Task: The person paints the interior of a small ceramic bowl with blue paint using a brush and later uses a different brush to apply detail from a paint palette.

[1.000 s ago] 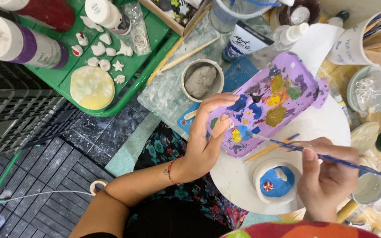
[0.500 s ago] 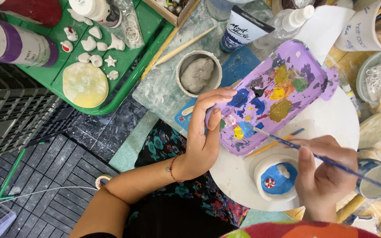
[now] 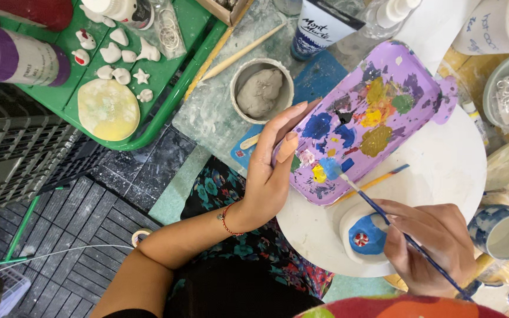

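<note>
Cluttered craft table [image 3: 219, 118], paint-smeared grey-green top, dark tiled floor [image 3: 89, 235] below at left next to a black plastic crate [image 3: 19, 159]. Green tray [image 3: 166, 76] upper left holds a pale yellow disc [image 3: 108, 109], small white clay figures [image 3: 119, 56] and big paint bottles [image 3: 13, 56]. White round board [image 3: 443, 171] sits in front of the person, partly under a purple palette [image 3: 378, 112] covered in blue, yellow, olive and green paint blobs. Left hand [image 3: 269, 176] grips the palette's near short edge, thumb on top, fingers [image 3: 287, 115] wrapped along the rim; red string bracelet at the wrist. Right hand [image 3: 434, 247] is clenched around a thin blue-handled paintbrush [image 3: 396, 229], pen-style grip; the bristle tip touches a light-blue paint blob [image 3: 329, 168] at the palette's lower edge. Under the right hand, on the board, lies a small clay piece [image 3: 366, 235] painted blue with a red-and-white dot, white border around it, partly hidden by the hand. A second brush with orange handle [image 3: 378, 181] lies on the board just beside the palette. Grey bowl with a lump of clay [image 3: 261, 91] above the left hand. White paint tube [image 3: 325, 26] at top centre, wooden stick [image 3: 243, 52] beside it. Blue-patterned cup [image 3: 505, 232] at right, near the right hand.
</note>
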